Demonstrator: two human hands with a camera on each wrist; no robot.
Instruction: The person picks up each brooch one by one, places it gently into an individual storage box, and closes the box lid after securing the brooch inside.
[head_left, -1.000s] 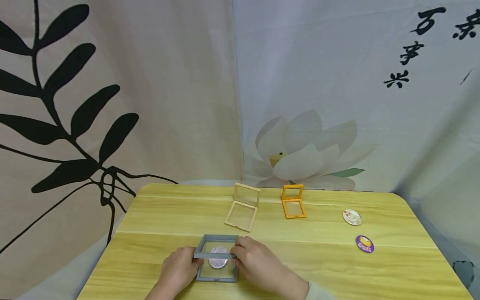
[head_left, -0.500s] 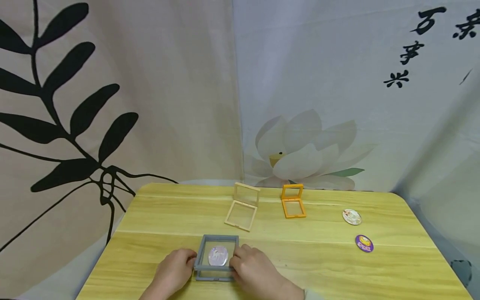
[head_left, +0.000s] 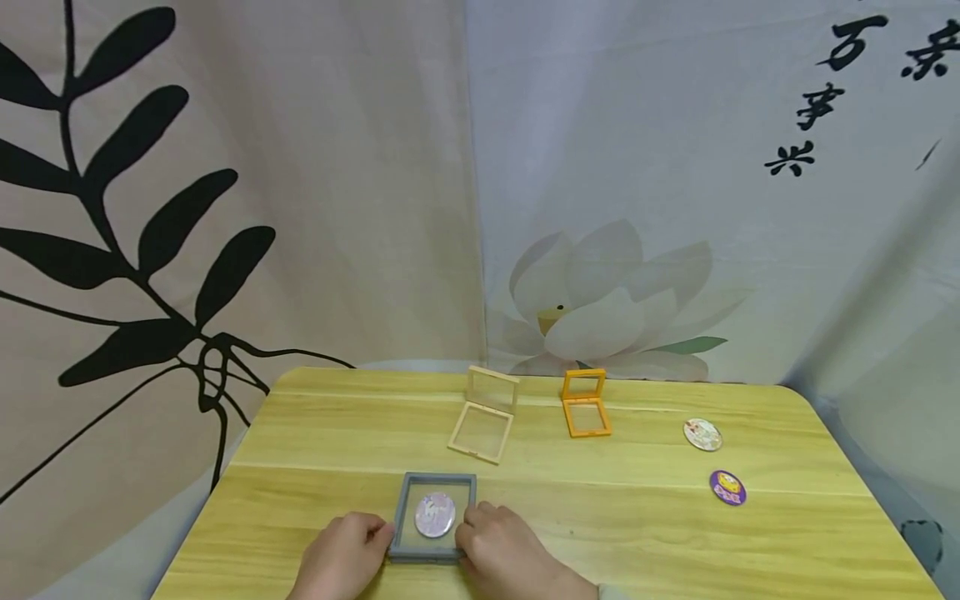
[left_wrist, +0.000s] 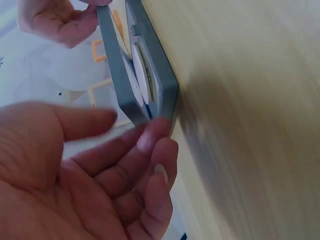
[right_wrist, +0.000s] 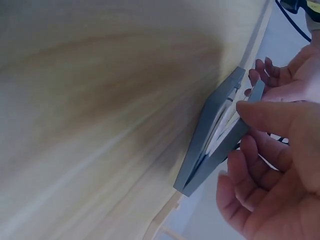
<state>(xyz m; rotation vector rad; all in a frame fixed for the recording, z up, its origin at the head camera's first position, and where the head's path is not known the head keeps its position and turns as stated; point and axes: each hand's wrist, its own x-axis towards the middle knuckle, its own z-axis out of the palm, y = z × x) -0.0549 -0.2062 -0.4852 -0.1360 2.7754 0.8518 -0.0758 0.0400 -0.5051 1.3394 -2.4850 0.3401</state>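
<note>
A grey hinged display frame (head_left: 398,521) with clear panes lies near the table's front edge, its lid lowered to a narrow gap. Inside it sits a round pale badge (head_left: 435,515), seen edge-on between the halves in the left wrist view. My right hand (head_left: 498,546) pinches the lid's edge, its thumb (right_wrist: 265,115) against the lid in the right wrist view. On the other side is my left hand (head_left: 345,554). Its relaxed fingers (left_wrist: 157,135) touch the frame's lower corner, while the thumb stands apart from the lid.
Two similar frames stand opened farther back: a cream one (head_left: 453,429) and a smaller orange one (head_left: 570,418). At the right of the wooden table (head_left: 637,517) lie a whitish round badge (head_left: 702,434) and a purple one (head_left: 727,487). A printed curtain (head_left: 360,208) hangs behind.
The grey frame's lid has swung down toward me, from raised to nearly flat over the badge. Both hands have come down with it, slightly nearer the front edge.
</note>
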